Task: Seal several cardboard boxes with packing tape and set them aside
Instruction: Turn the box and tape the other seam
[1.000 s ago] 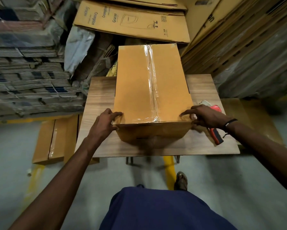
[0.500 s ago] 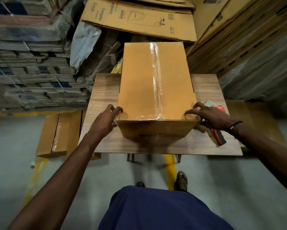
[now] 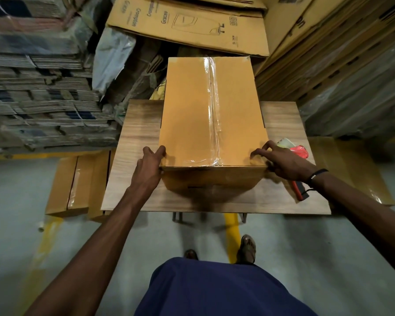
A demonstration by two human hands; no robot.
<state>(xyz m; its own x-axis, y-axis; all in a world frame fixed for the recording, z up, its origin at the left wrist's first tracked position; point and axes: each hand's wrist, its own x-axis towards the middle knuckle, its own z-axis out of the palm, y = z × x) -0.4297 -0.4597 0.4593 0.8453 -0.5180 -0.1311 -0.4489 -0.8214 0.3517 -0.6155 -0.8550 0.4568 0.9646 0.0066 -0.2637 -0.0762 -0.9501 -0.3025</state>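
Cardboard box (image 3: pixel 192 115) is standing on the wooden table (image 3: pixel 137 124), its far end overhanging the table's back edge. It is plain tan-brown with closed top flaps, and a strip of clear packing tape (image 3: pixel 212 106) is running lengthwise down the centre seam. The tape is glossy and wrinkled, and it is widening into a creased patch where it is folding over the near top edge. The near side wall is lying in shadow and showing a dark horizontal mark low down.

The left hand (image 3: pixel 149 165) is gripping the near left corner of the box, thumb hooked onto the top and the palm lying against the side wall. The right hand (image 3: pixel 281 159) is holding the near right corner, its bent fingertips pressing onto the top face and the rest of the hand wrapping over the edge. A dark band (image 3: pixel 317 174) is circling the right wrist.

A red-handled tape dispenser (image 3: pixel 299 153) is lying on the table just beside and partly under the right hand. A second taped box (image 3: pixel 75 179) is lying on the floor to the left of the table, and another carton (image 3: pixel 351 169) is sitting to the right. Flattened printed cartons (image 3: pixel 192 21) are leaning behind the table, and bundled flat cardboard (image 3: pixel 39 87) is stacked at left.
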